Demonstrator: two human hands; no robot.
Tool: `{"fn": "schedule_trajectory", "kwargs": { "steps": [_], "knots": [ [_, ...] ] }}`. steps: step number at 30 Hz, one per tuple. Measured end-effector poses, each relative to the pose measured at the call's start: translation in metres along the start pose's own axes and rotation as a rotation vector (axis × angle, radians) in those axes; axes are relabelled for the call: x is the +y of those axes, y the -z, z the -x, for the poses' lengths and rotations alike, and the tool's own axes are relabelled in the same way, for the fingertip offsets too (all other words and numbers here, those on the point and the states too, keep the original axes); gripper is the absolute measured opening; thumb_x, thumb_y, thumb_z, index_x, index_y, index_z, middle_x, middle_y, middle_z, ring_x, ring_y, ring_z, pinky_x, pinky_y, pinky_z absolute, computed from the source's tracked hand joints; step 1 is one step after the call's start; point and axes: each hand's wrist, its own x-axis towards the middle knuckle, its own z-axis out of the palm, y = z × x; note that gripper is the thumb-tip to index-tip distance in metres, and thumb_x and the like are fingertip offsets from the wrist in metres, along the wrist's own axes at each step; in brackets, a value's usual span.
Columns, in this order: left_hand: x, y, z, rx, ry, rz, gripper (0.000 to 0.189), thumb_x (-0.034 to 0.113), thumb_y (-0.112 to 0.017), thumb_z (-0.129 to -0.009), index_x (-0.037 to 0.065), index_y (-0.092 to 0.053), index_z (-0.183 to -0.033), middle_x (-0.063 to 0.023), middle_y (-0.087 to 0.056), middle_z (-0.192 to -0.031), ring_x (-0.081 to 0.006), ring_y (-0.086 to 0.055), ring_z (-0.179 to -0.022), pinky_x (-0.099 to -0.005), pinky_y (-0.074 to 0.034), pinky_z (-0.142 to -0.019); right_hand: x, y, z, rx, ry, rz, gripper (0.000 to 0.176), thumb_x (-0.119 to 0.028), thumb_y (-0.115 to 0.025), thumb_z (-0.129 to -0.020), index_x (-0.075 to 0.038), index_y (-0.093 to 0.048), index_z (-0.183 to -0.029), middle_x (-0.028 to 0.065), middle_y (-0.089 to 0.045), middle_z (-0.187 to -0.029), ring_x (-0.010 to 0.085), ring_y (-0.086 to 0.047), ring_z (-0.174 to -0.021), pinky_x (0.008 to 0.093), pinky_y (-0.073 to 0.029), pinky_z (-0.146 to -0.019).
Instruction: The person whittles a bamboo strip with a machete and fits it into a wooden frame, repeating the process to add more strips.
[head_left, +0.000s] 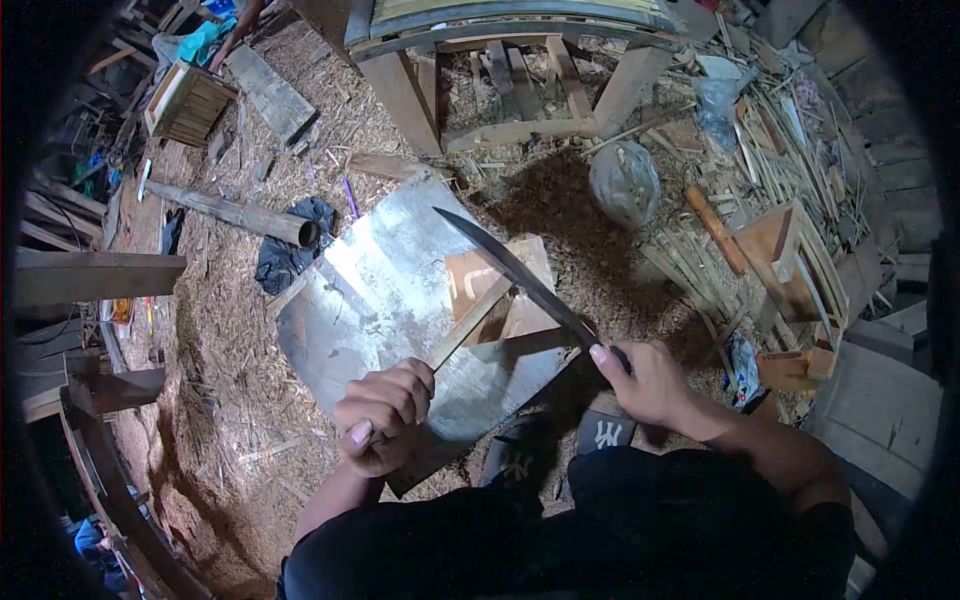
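Observation:
My right hand [645, 385] is wrapped round the handle of a machete [520, 272], its long dark blade slanting up and left. In my left fist [385, 415] is a thin wooden strip [472, 322], pointing up and right. The blade crosses over the strip's far end in this view. Under both lies a pale wooden block [525, 318] with a dark notch in it. The block rests on a grey metal sheet [370, 270] spread on the floor in front of my feet.
Wood shavings cover the ground. A bamboo tube [235, 212] and a black plastic bag [285, 258] lie left of the sheet. A wooden frame [520, 132] stands ahead. To the right are a clear plastic bag [625, 185], a wooden cylinder [715, 230] and thin strips [690, 275].

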Motion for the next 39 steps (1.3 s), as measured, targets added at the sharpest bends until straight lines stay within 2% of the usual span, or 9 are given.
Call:
{"fn": "schedule_trajectory", "kwargs": {
  "steps": [6,9,12,16,18,22,24,31,39],
  "knots": [
    [-0.009,0.011,0.009,0.32,0.078,0.174,0.053,0.039,-0.029,-0.097,0.012,-0.031,-0.052,-0.0028,-0.032,-0.045,-0.0192,-0.039,-0.042,-0.0392,-0.039,-0.06,0.019,-0.004,-0.004,-0.065,0.023,-0.232,0.055,-0.043,-0.045,-0.101,-0.001,-0.052,-0.066,0.006,-0.048,-0.052,0.0142,-0.046,-0.047,0.0338,-0.038,-0.048],
    [-0.01,0.011,0.004,0.504,0.134,0.26,0.051,0.037,-0.028,-0.098,0.013,-0.031,-0.053,-0.0019,-0.032,-0.048,-0.0196,-0.04,-0.047,-0.0372,-0.037,-0.062,0.021,-0.003,-0.005,-0.12,-0.045,-0.318,0.056,-0.045,-0.043,-0.102,-0.003,-0.052,-0.065,0.0005,-0.048,-0.053,0.0086,-0.046,-0.049,0.0294,-0.037,-0.048],
    [-0.009,0.012,0.003,0.571,0.159,0.297,0.051,0.037,-0.029,-0.098,0.013,-0.031,-0.053,-0.0017,-0.031,-0.048,-0.0187,-0.038,-0.047,-0.037,-0.037,-0.064,0.024,-0.002,-0.008,-0.117,-0.037,-0.278,0.063,-0.049,-0.046,-0.099,0.002,-0.052,-0.063,0.0112,-0.047,-0.053,0.0196,-0.045,-0.052,0.0413,-0.037,-0.052],
    [-0.008,0.014,0.0,0.589,0.183,0.325,0.05,0.037,-0.03,-0.098,0.013,-0.032,-0.053,-0.0019,-0.031,-0.048,-0.018,-0.037,-0.048,-0.0365,-0.036,-0.066,0.028,-0.005,-0.01,-0.073,0.012,-0.239,0.064,-0.05,-0.046,-0.099,0.001,-0.052,-0.062,0.0095,-0.047,-0.052,0.0185,-0.046,-0.051,0.0406,-0.037,-0.051],
    [-0.008,0.016,-0.001,0.602,0.193,0.372,0.05,0.037,-0.032,-0.097,0.014,-0.032,-0.053,-0.0018,-0.032,-0.047,-0.0172,-0.037,-0.049,-0.0359,-0.036,-0.067,0.036,-0.01,-0.012,-0.067,-0.039,-0.262,0.057,-0.048,-0.039,-0.103,-0.005,-0.048,-0.067,0.0002,-0.045,-0.052,0.0086,-0.045,-0.046,0.0282,-0.037,-0.046],
    [-0.005,0.015,-0.006,0.617,0.182,0.41,0.049,0.037,-0.033,-0.096,0.014,-0.031,-0.053,-0.0014,-0.031,-0.047,-0.0166,-0.037,-0.049,-0.035,-0.036,-0.067,0.03,-0.011,-0.012,0.032,-0.119,-0.329,0.057,-0.049,-0.038,-0.103,-0.006,-0.047,-0.067,0.0013,-0.045,-0.051,0.0104,-0.045,-0.042,0.0285,-0.036,-0.042],
    [-0.005,0.015,-0.006,0.633,0.173,0.39,0.048,0.038,-0.034,-0.094,0.014,-0.031,-0.053,-0.0011,-0.03,-0.046,-0.0164,-0.037,-0.049,-0.0346,-0.035,-0.066,0.032,-0.016,-0.012,-0.041,-0.285,-0.419,0.057,-0.05,-0.037,-0.102,-0.006,-0.046,-0.067,0.0022,-0.045,-0.051,0.0123,-0.044,-0.038,0.0297,-0.035,-0.038],
    [-0.002,0.021,-0.006,0.545,0.105,0.318,0.047,0.038,-0.035,-0.093,0.014,-0.031,-0.053,-0.0009,-0.03,-0.044,-0.0161,-0.036,-0.049,-0.0344,-0.034,-0.064,0.005,-0.022,-0.002,-0.227,-0.409,-0.622,0.06,-0.051,-0.033,-0.103,-0.005,-0.045,-0.067,0.0044,-0.044,-0.049,0.013,-0.044,-0.037,0.0294,-0.035,-0.038],
    [0.005,0.016,-0.007,0.412,0.022,0.185,0.052,0.042,-0.035,-0.095,0.013,-0.033,-0.052,-0.0011,-0.032,-0.044,-0.0179,-0.039,-0.047,-0.0356,-0.035,-0.062,-0.01,-0.01,-0.021,-0.207,-0.18,-0.375,0.067,-0.052,-0.041,-0.101,-0.001,-0.05,-0.059,0.0056,-0.047,-0.047,0.0156,-0.051,-0.043,0.0361,-0.04,-0.045]
  ]
}}
